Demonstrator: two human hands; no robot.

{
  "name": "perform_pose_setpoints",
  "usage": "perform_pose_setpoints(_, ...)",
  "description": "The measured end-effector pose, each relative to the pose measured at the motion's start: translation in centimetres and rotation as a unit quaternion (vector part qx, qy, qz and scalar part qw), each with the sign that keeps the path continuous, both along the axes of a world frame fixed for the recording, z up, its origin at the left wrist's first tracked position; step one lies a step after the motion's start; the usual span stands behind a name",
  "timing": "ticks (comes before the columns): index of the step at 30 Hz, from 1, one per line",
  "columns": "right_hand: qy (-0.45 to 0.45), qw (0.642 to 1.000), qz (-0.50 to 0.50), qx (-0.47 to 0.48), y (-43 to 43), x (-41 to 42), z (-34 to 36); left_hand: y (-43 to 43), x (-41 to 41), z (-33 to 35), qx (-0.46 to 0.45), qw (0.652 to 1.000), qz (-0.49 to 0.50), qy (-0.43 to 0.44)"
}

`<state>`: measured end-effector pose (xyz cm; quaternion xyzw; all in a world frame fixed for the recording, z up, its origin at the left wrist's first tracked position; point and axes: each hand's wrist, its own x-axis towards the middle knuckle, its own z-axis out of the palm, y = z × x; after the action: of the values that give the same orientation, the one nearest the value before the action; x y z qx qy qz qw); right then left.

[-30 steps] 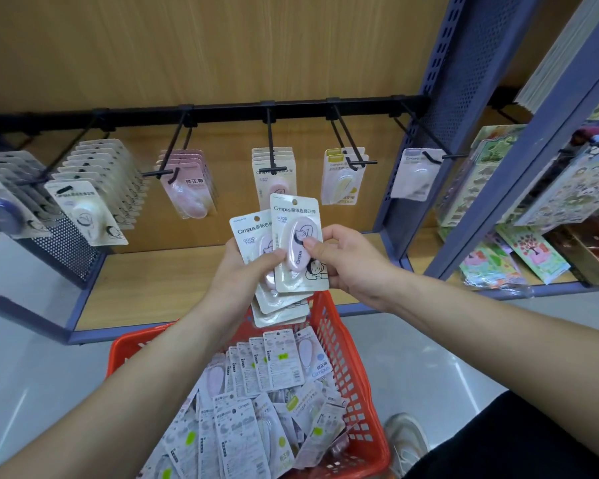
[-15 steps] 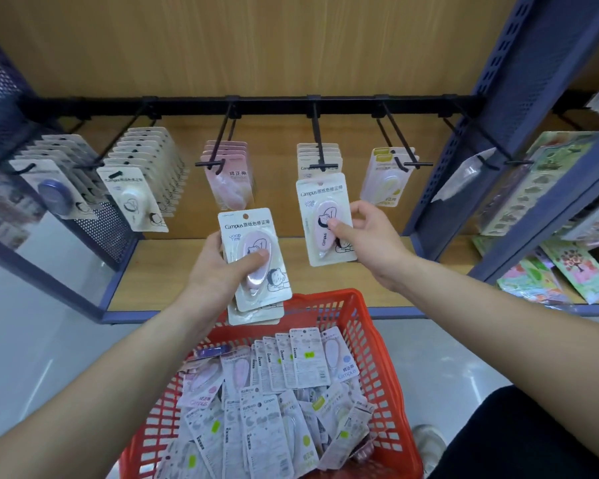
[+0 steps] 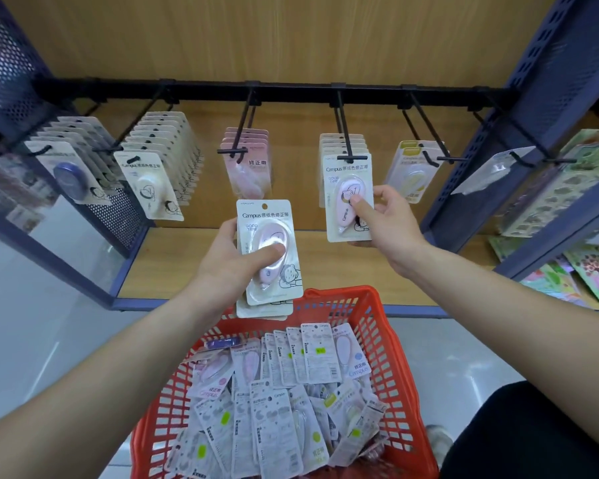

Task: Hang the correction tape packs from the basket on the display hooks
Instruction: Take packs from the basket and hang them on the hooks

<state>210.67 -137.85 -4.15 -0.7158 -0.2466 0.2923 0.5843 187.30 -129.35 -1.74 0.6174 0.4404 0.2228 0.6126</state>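
Observation:
My right hand [image 3: 384,219] pinches a single pink correction tape pack [image 3: 347,188] and holds its top right at the tip of a black display hook [image 3: 346,133], in front of matching packs that hang there. My left hand [image 3: 232,264] grips a small stack of the same pink packs [image 3: 268,236], thumb pressed on the front one, above the basket's far rim. The red plastic basket [image 3: 391,357] below holds several loose packs [image 3: 284,402], most of them face down.
A black rail [image 3: 291,93] carries more hooks: white packs [image 3: 159,157] and blue-tape packs [image 3: 66,167] at left, pink ones [image 3: 248,160] in the middle, yellow ones [image 3: 414,167] at right. A blue perforated upright [image 3: 519,126] stands right, with sticker sheets [image 3: 567,188] beyond.
My right hand has carried its single pack up and right from the left hand's stack to the hook's tip. The left hand stays low with its stack.

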Motion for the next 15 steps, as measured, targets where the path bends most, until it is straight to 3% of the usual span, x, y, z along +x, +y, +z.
perform_pose_setpoints(3,-0.009,0.999,-0.029,-0.042,0.9,0.5,0.1,-0.3,0.3,0.0,0.0,1.0,-0.002,-0.004)
perform_pose_setpoints(8,0.004,0.979,-0.009,-0.202,0.6,1.1,-0.6,-0.6,0.5,-0.1,-0.007,1.0,0.002,-0.001)
perform_pose_setpoints(11,-0.043,0.966,0.064,-0.246,-0.9,0.1,-0.2,-0.7,0.3,-0.1,-0.012,1.0,0.001,-0.007)
perform_pose_setpoints(15,-0.002,0.954,0.249,-0.167,-1.9,-4.4,1.6,-0.6,0.2,-0.1,-0.045,0.998,0.017,-0.028)
